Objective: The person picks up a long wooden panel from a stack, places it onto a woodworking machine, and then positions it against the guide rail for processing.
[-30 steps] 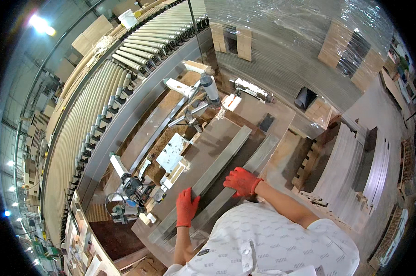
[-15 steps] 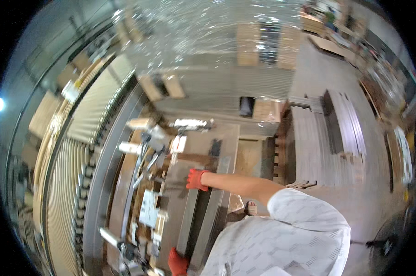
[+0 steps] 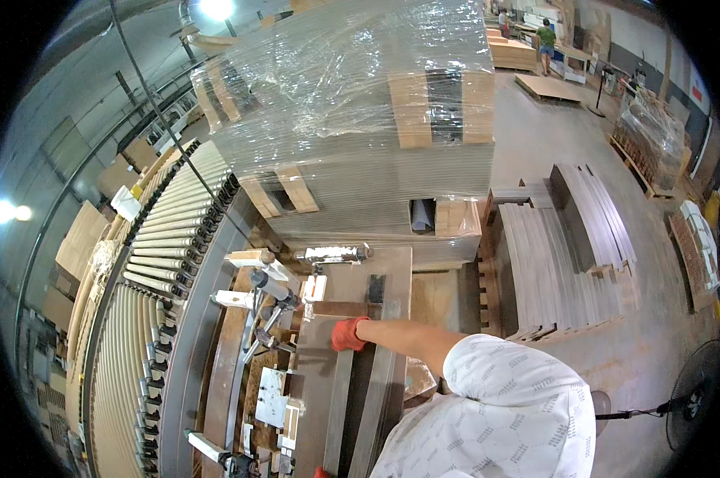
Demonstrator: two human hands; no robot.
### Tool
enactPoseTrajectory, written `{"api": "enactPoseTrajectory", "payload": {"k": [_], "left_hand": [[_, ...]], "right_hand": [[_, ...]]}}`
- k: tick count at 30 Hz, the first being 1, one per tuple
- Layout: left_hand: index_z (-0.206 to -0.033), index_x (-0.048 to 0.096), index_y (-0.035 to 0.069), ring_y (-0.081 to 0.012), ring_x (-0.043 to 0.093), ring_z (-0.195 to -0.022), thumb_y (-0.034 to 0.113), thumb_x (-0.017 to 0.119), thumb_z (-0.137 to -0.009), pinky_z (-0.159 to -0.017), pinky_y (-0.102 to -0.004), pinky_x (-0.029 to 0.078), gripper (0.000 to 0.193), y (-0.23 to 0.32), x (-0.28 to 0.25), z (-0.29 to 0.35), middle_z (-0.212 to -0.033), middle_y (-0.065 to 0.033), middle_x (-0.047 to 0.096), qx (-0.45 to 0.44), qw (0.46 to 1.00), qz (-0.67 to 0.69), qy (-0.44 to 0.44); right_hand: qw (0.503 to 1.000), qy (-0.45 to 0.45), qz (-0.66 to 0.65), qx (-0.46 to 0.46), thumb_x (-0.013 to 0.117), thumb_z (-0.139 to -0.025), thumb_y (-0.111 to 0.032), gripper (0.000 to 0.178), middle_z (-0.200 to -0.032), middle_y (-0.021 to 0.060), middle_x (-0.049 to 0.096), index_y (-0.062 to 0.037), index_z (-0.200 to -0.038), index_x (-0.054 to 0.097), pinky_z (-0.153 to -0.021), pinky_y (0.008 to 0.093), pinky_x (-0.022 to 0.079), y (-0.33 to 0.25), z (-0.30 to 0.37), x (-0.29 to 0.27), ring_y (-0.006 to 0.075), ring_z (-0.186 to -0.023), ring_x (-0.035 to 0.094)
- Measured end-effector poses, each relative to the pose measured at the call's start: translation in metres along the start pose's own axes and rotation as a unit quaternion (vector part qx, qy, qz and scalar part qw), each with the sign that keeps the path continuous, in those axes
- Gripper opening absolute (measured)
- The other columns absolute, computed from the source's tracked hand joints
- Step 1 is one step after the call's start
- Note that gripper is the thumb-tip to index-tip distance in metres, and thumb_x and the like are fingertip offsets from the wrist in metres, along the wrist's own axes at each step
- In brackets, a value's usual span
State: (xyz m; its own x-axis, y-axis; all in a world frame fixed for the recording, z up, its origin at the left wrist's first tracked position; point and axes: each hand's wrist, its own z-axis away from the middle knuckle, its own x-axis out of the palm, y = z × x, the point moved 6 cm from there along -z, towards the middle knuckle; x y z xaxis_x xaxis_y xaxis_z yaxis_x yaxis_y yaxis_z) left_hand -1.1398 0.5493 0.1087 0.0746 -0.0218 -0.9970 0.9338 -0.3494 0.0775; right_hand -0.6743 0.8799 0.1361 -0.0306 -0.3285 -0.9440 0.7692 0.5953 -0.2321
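My right hand [image 3: 349, 334], in a red glove, is at the far end of a long grey-brown strip [image 3: 338, 406], its fingers curled over that end. The strip lies along a wider brown panel [image 3: 312, 374] on the machine bed. Only a sliver of my left hand [image 3: 321, 472], also red-gloved, shows at the lower edge near the strip's near end; its fingers are out of view. Beside the strip, towards my body, runs another long grey board [image 3: 378, 406], with a dark gap between them.
Left of the panel are machine fittings with clamps [image 3: 268, 299] and a white plate [image 3: 272, 396]. Beyond runs a roller conveyor [image 3: 125, 350]. A film-wrapped stack [image 3: 336, 151] rises ahead. Stacked boards [image 3: 535, 263] and a fan [image 3: 694, 398] stand right; a person [image 3: 545, 41] is far off.
The view has tilted up, and the left hand has mostly slipped below the lower edge. My right hand stays at the strip's far end, its fingers less spread.
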Motion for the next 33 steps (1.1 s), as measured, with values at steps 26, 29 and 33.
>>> {"api": "enactPoseTrajectory", "payload": {"k": [26,29,33], "left_hand": [[-0.131,0.065,0.008,-0.0295,0.072,-0.094,0.023,0.063,-0.101,-0.074,-0.0485,0.058,0.033,-0.039,0.093,-0.006,-0.104,-0.0121,0.071,-0.122,0.955,0.265,-0.059],[-0.128,0.065,0.006,-0.0314,0.071,-0.093,0.027,0.061,-0.102,-0.076,-0.0481,0.058,0.033,0.002,0.021,-0.023,-0.100,-0.0133,0.069,-0.056,0.988,0.008,-0.142],[-0.127,0.065,0.006,-0.0386,0.070,-0.101,0.037,0.067,-0.097,-0.084,-0.0503,0.058,0.043,0.031,-0.026,-0.041,-0.108,-0.0195,0.070,-0.049,0.994,0.007,-0.096]], "right_hand": [[0.984,0.050,-0.060,-0.162,0.094,-0.064,-0.049,0.087,-0.127,0.0064,0.069,-0.0178,-0.139,0.064,-0.109,0.0512,0.045,-0.207,0.134,-0.029,0.0323,-0.126,0.063],[0.991,-0.056,-0.025,-0.119,0.094,-0.064,-0.046,0.081,-0.120,0.0073,0.069,-0.0168,-0.134,0.065,-0.100,0.0515,0.051,-0.202,0.127,0.000,0.0330,-0.120,0.067],[0.989,0.037,-0.011,-0.141,0.095,-0.065,-0.042,0.074,-0.115,0.0080,0.070,-0.0161,-0.128,0.065,-0.092,0.0504,0.055,-0.192,0.117,0.007,0.0342,-0.113,0.070]]}}
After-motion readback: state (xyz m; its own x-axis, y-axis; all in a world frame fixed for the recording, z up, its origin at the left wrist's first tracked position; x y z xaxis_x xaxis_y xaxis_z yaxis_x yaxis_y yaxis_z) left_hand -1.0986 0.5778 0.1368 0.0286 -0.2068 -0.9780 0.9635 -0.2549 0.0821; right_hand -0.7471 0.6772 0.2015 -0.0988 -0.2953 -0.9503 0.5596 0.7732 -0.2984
